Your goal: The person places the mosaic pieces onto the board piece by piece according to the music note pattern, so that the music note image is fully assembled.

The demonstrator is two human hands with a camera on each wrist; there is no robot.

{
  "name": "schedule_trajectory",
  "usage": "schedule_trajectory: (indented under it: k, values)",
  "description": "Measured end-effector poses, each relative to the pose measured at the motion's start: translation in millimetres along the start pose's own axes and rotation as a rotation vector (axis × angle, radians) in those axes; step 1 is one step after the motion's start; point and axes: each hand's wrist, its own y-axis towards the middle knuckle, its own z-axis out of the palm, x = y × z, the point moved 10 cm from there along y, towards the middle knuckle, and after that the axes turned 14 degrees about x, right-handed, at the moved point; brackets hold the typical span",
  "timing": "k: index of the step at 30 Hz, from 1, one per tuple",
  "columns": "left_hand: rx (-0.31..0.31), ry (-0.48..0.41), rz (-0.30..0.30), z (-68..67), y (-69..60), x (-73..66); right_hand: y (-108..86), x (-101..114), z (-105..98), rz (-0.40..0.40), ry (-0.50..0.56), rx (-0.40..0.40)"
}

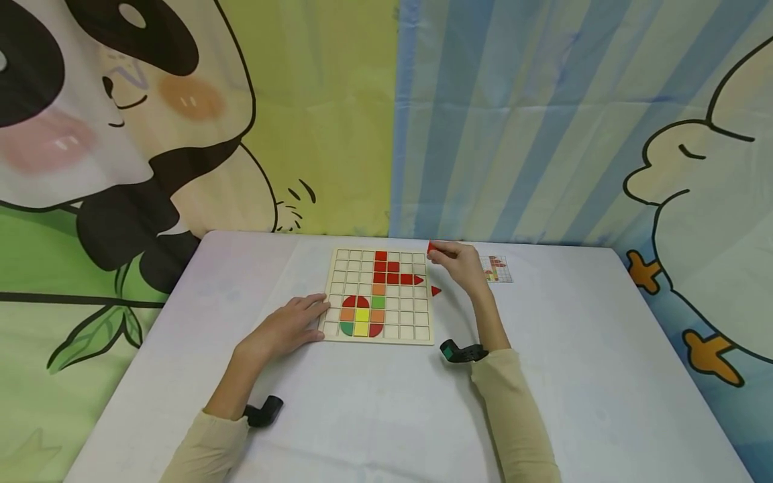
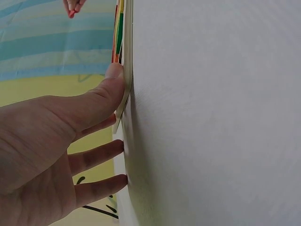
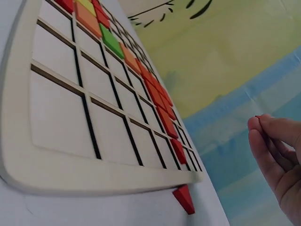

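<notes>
A wooden grid board [image 1: 407,322] lies on the table, with red, orange, yellow and green tiles [image 1: 362,315] set in some of its squares. My left hand [image 1: 292,322] rests at the board's left edge; in the left wrist view its thumb [image 2: 106,94] touches that edge and the fingers are spread, nearly straight. Beyond the board's far right corner, my right hand [image 1: 459,265] pinches a small red piece [image 1: 431,247] between thumb and fingertips. Fingers hide most of that piece in the right wrist view. A loose red triangle tile [image 1: 436,290] lies just off the board's right edge.
Behind my right hand lies a printed pattern card [image 1: 498,268], partly covered by the hand. A white cloth covers the table [image 1: 362,416]. Curtains [image 1: 513,121] with cartoon figures hang along the table's far edge. Each wrist wears a black camera [image 1: 461,351].
</notes>
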Motion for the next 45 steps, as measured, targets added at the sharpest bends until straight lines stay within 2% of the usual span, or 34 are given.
schedule_trajectory:
  k: [5, 9, 12, 20, 30, 37, 45]
  values:
    - [-0.002, 0.012, 0.005, -0.9, -0.6, -1.9, 12.0, -5, 26, 0.063, -0.061, 0.058]
    - [0.001, 0.015, 0.004, -0.7, -0.2, -2.4, 19.2, -9, 39, 0.093, -0.041, 0.073]
    - [0.000, 0.017, 0.007, -1.1, -0.6, -3.1, 21.3, -6, 46, 0.100, -0.064, 0.084]
    - [-0.009, 0.009, 0.008, -1.5, -2.0, -0.8, 27.7, 2, 61, 0.115, -0.244, 0.128]
    - [-0.005, -0.005, 0.011, -2.4, -1.4, -1.8, 28.7, -1, 62, 0.133, -0.228, 0.054]
    - [-0.001, -0.002, 0.009, -1.6, -1.1, -1.2, 31.5, -7, 64, 0.153, -0.268, 0.047]
    - [0.000, 0.005, 0.007, -1.3, -0.4, -0.9, 31.3, -2, 62, 0.132, -0.339, 0.024]
